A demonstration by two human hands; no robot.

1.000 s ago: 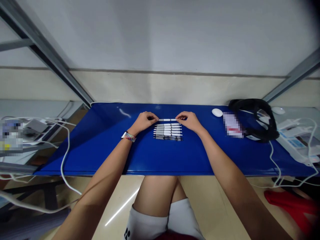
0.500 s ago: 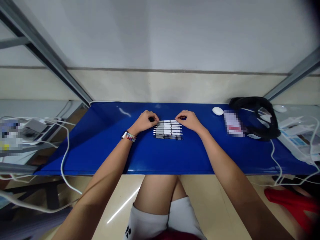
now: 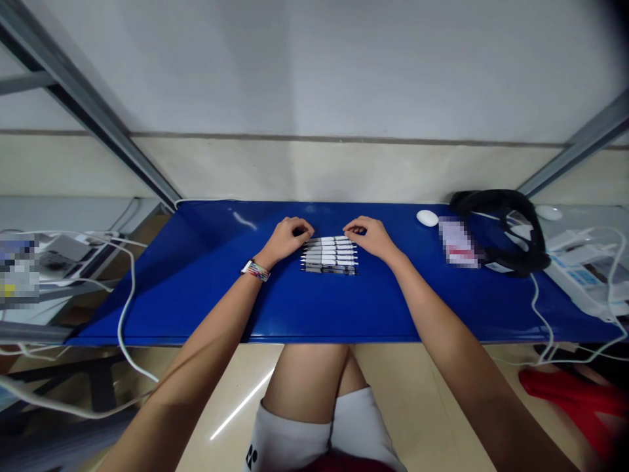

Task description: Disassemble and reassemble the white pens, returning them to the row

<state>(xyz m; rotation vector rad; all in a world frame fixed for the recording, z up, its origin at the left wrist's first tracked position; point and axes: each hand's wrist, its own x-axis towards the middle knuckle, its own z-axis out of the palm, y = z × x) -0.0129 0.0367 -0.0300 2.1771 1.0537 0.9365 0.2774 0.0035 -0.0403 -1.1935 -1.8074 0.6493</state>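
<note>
Several pens (image 3: pixel 329 254) lie side by side in a stack of rows on the blue table (image 3: pixel 324 308), white ones farther back and darker ones nearest me. My left hand (image 3: pixel 291 237), with a colourful band on its wrist, is at the left end of the farthest pen, thumb and fingertips pinched together. At that pen's right end is my right hand (image 3: pixel 369 236), also with its fingertips closed. Both hands seem to grip the farthest white pen (image 3: pixel 328 240) by its two ends.
To the right lie a white mouse (image 3: pixel 427 218), a blurred pink-and-white packet (image 3: pixel 458 242) and a black headset-like strap (image 3: pixel 538 229). White cables (image 3: pixel 128 301) hang at the left. Metal posts (image 3: pixel 113 131) rise at both sides.
My left hand has shifted very slightly to the right. The right hand and the pens look nearly the same.
</note>
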